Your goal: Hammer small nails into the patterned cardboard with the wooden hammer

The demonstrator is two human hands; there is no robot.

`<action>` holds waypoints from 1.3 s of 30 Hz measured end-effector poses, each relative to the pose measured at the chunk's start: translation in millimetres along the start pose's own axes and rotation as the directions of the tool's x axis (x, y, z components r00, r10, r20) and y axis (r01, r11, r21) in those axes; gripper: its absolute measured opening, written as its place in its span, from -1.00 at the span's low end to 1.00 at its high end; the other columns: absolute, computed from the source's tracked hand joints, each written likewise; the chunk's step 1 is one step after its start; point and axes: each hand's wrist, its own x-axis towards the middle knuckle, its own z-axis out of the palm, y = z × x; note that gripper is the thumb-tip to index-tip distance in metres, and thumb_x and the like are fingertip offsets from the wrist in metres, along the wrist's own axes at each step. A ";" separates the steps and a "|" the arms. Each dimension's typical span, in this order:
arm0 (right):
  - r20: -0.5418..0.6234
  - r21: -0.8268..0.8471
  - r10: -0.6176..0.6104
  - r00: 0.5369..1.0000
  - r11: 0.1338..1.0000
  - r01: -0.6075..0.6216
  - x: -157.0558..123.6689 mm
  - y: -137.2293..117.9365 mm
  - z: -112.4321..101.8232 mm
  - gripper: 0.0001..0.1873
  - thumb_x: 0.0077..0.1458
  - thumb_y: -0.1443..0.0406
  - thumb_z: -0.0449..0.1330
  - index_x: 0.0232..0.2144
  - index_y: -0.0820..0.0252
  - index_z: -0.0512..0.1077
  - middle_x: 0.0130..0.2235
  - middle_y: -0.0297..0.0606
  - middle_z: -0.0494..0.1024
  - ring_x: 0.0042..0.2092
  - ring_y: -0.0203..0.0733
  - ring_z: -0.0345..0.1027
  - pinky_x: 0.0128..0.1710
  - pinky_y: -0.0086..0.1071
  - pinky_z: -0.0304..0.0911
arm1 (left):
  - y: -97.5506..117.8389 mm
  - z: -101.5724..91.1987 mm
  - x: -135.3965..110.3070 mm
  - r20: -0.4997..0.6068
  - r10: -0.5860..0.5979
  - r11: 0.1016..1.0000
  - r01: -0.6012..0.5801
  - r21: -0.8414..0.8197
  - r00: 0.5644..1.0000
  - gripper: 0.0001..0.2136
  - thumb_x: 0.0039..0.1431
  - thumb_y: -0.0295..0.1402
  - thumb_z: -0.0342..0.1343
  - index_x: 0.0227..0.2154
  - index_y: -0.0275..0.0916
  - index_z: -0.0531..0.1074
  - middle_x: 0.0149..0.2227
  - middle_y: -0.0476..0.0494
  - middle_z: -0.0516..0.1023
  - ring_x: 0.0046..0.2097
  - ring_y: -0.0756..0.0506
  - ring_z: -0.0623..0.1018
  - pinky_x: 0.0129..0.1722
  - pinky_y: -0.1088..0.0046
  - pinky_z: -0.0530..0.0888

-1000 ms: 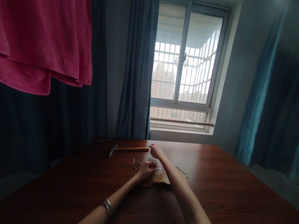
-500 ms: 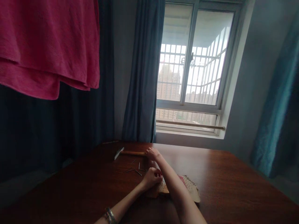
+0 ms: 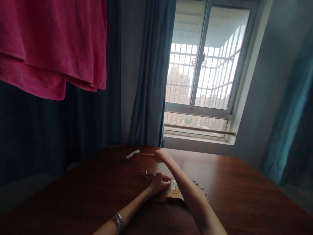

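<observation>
By a window [image 3: 207,75], at a brown worktop [image 3: 234,195], the right hand [image 3: 161,156] grips a hammer [image 3: 144,154], the left hand [image 3: 160,183] pinching a nail [image 3: 171,178].

Deep Magenta among Blues and Browns

The hanging cloth [image 3: 53,45] is showing a plain, deep magenta. The curtain [image 3: 151,81] beside the window is wearing a slate blue, while the far-right curtain [image 3: 286,140] is turning from teal to near-black. The wall [image 3: 254,111] is looking blue-grey, and the rail [image 3: 199,129] is showing cream. The worktop [image 3: 73,199] is displaying dark reddish-brown wood grain. On the hammer [image 3: 146,155], a pale grey head is meeting an orange-brown handle. The loose nails [image 3: 146,177] are showing grey. The slab [image 3: 174,192] is bearing dark speckles over tan and whitish patches, with dark stripes lining one edge. The bracelet [image 3: 118,221] is gleaming silver.
</observation>
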 end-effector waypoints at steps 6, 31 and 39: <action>-0.084 0.358 0.121 0.989 0.930 -0.084 -83.9 17.0 -16.2 -0.73 0.02 0.17 0.08 -0.57 0.25 0.31 -0.57 -0.31 0.34 -0.48 -0.28 0.29 -0.52 -0.45 0.18 | -0.1 1.5 -0.1 -0.063 0.052 0.992 -0.044 0.117 0.997 -0.79 -0.08 -0.35 0.01 -0.50 -0.31 0.53 -0.52 -0.08 0.47 -0.47 -0.01 0.36 -0.47 0.52 0.22; 0.154 0.985 0.255 0.955 0.039 -0.169 -356.4 -9.7 -25.6 -0.62 -0.08 0.01 0.16 -0.37 0.15 0.18 -0.64 -0.55 0.18 -0.79 -0.59 -0.19 -0.89 -0.64 -0.28 | -2.7 3.5 -1.2 -0.066 0.118 0.986 -0.109 0.127 0.991 -0.77 -0.04 -0.33 0.02 -0.42 -0.31 0.55 -0.48 -0.09 0.49 -0.46 0.02 0.38 -0.45 0.56 0.23; 0.160 0.986 0.268 0.950 0.003 -0.167 -346.3 -3.5 -17.8 -0.60 -0.11 0.00 0.16 -0.40 0.14 0.18 -0.63 -0.55 0.18 -0.78 -0.60 -0.17 -0.86 -0.65 -0.29 | -5.4 2.8 -1.3 -0.050 0.149 0.982 -0.142 0.128 0.988 -0.78 -0.02 -0.34 0.02 -0.42 -0.31 0.55 -0.47 -0.09 0.48 -0.47 0.03 0.37 -0.47 0.57 0.23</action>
